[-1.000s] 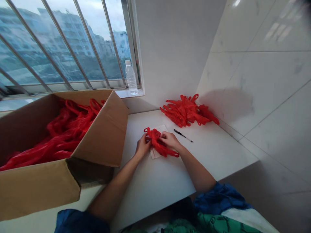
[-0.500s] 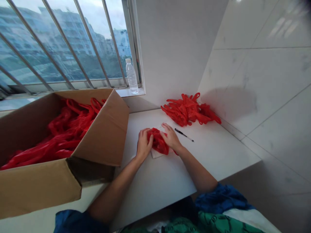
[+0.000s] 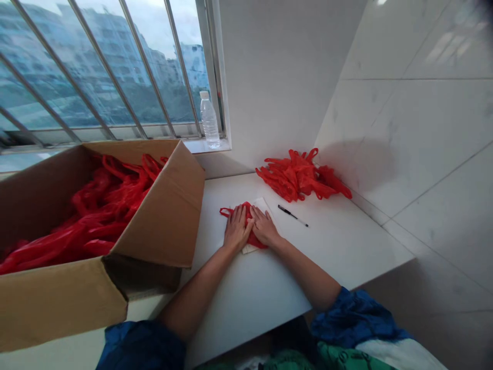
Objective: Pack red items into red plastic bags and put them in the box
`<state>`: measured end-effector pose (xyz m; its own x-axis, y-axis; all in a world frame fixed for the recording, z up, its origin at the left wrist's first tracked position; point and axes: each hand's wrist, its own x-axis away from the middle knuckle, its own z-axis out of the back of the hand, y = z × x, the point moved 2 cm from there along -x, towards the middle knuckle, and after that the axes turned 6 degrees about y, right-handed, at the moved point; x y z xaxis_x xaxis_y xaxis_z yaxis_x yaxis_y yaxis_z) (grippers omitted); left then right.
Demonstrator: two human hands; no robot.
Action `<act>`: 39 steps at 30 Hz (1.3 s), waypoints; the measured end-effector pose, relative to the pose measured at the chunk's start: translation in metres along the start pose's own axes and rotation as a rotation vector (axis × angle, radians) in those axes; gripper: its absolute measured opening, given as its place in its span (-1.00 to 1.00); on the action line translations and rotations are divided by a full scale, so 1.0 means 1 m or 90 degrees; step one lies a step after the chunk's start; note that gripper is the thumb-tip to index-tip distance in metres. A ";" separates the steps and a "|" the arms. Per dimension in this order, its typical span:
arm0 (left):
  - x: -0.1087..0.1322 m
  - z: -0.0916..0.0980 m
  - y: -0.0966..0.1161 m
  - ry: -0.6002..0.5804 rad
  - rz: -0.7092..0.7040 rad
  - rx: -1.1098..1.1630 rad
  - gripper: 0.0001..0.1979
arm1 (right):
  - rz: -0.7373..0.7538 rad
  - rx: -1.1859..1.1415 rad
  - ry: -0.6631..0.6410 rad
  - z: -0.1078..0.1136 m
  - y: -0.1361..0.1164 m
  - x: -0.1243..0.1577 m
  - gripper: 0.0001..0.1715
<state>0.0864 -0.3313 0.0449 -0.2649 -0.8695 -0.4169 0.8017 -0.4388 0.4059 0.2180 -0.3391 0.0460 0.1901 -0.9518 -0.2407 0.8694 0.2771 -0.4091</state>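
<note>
A red plastic bag lies flattened on the white table under both my hands. My left hand presses on its left part, fingers stretched out flat. On its right part lies my right hand, also flat, with the two thumbs close together. One handle loop of the bag sticks out to the left past my left fingers. Beneath the bag is a white paper pad, mostly covered; its far corner and near edge show. Much of the bag is hidden by my hands.
An open cardboard box full of red plastic bags stands at the left. A heap of red bags lies against the wall at the back right. A black pen rests right of the pad. A clear bottle stands on the windowsill.
The bunched red bag has been pressed flat. My hands have moved from its two sides onto its top and closer together, and a handle loop now shows at the left.
</note>
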 end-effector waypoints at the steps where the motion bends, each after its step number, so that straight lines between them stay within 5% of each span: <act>1: 0.000 0.000 0.001 -0.003 0.000 -0.014 -0.35 | -0.002 0.003 -0.002 0.000 -0.001 0.000 -0.31; 39: 0.000 -0.001 -0.002 -0.014 -0.008 -0.040 -0.32 | -0.002 0.022 0.003 -0.002 -0.001 0.000 -0.30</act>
<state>0.0860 -0.3301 0.0432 -0.2863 -0.8692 -0.4031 0.8304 -0.4350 0.3483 0.2158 -0.3390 0.0446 0.1856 -0.9521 -0.2431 0.8851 0.2694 -0.3794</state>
